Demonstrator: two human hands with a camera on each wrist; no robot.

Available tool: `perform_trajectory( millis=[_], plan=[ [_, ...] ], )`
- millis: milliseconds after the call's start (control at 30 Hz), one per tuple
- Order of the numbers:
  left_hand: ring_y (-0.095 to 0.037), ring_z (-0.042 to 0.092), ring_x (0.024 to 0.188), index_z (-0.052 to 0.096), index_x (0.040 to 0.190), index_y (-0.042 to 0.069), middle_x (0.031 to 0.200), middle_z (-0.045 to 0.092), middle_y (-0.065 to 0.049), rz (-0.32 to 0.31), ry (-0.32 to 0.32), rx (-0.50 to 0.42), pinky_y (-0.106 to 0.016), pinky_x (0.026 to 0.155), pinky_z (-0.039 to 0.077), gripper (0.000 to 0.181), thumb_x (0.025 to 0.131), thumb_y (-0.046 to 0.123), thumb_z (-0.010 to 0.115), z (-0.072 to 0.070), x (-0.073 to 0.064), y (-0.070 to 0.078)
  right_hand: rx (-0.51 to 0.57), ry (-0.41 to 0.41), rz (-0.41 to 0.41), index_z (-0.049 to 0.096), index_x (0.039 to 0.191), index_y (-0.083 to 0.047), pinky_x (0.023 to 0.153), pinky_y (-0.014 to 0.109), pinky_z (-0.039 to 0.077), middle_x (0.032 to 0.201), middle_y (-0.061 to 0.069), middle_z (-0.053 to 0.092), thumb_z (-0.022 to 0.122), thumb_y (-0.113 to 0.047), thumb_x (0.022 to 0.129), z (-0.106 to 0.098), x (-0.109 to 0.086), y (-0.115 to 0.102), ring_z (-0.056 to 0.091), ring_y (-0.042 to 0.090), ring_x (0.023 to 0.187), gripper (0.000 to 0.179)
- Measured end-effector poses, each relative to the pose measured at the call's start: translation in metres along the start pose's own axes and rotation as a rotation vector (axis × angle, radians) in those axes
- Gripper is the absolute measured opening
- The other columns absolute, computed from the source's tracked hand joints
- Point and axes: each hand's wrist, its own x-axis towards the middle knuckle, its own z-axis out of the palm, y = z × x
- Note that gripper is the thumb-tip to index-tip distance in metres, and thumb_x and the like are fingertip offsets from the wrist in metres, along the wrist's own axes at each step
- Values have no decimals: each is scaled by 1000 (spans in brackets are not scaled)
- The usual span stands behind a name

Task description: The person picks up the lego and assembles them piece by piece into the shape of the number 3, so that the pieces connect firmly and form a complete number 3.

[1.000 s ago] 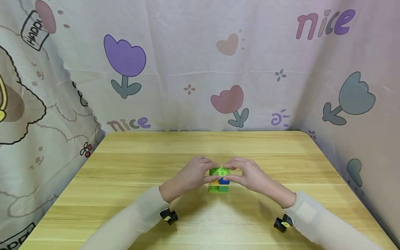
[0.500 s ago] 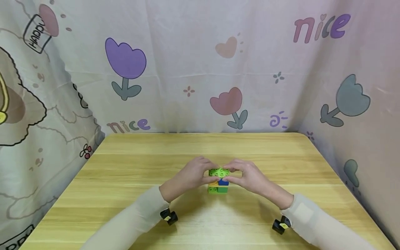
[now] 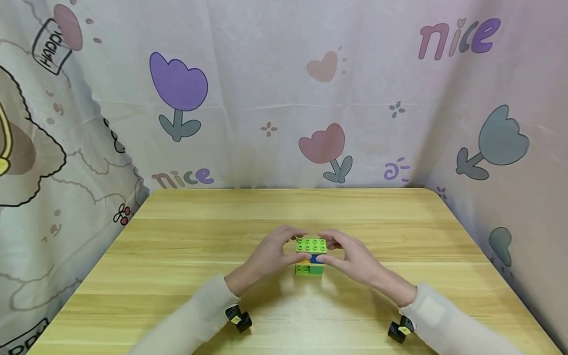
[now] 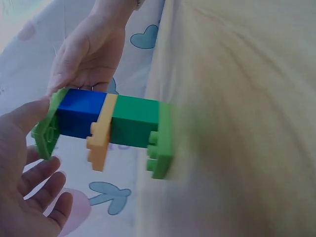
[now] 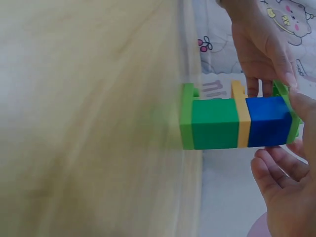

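A small stack of toy building bricks stands upright on the wooden table (image 3: 186,236). From the bottom it has a light green plate (image 4: 164,143), a green brick (image 4: 136,118), an orange plate (image 4: 101,140), a blue brick (image 4: 81,112) and a light green plate (image 3: 311,245) on top. My left hand (image 3: 271,254) is at the stack's left side, thumb by the top plate's near edge, fingers relaxed behind. On the opposite side, my right hand (image 3: 358,259) mirrors it, its thumb near the blue brick. The top studs show uncovered between both hands.
A patterned cloth (image 3: 248,74) hangs behind the table and along both sides. Each wrist carries a small black camera, the left wrist camera (image 3: 238,318) and the right wrist camera (image 3: 401,329), close over the tabletop.
Both hands have loosened from the top plate and shifted slightly down and toward me, fingers spreading away from its edges. The stack stays where it stood.
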Motion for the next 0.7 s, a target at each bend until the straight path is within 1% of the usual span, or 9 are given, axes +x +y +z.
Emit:
perform_trajectory(
  millis=[67,133,267,367,500,700],
  plan=[
    [-19,59,103,61,128,10,119,62,-1,-24,3,-37,-34,86,50,55,84,41,76,2,-2,-2,22,5,8,54,134,-7,90,33,51,112,-4,65,70,-39,89,1,-2,1,62,9,98,57],
    [-18,58,102,60,129,11,119,62,0,-62,-10,-66,-35,86,50,57,84,42,76,3,-5,-4,42,-1,13,52,134,-7,90,33,51,111,-3,65,69,-37,90,2,-4,4,62,10,98,56],
    [-18,56,104,58,131,10,119,61,0,-143,-55,-103,-38,88,49,63,83,46,76,5,-11,-6,81,-31,17,51,135,-6,90,36,51,113,0,66,66,-34,93,4,-8,9,63,12,98,53],
    [-18,56,106,58,130,9,119,61,0,-189,-83,-120,-38,89,49,64,82,46,76,7,-14,-8,86,-49,25,51,135,-8,89,37,52,113,-1,67,65,-35,94,6,-10,12,64,13,98,51],
    [-16,56,103,63,124,11,113,63,2,-222,-110,-142,-35,88,50,56,81,42,78,10,-17,-11,65,-59,50,53,133,-10,89,35,52,111,-4,67,65,-39,93,7,-12,13,64,12,98,51],
    [-15,59,96,67,116,12,103,63,5,-247,-127,-163,-32,82,51,48,82,45,76,13,-20,-14,54,-77,85,55,130,-14,89,35,51,108,-7,67,64,-42,93,10,-13,14,64,11,97,48]
  ],
)
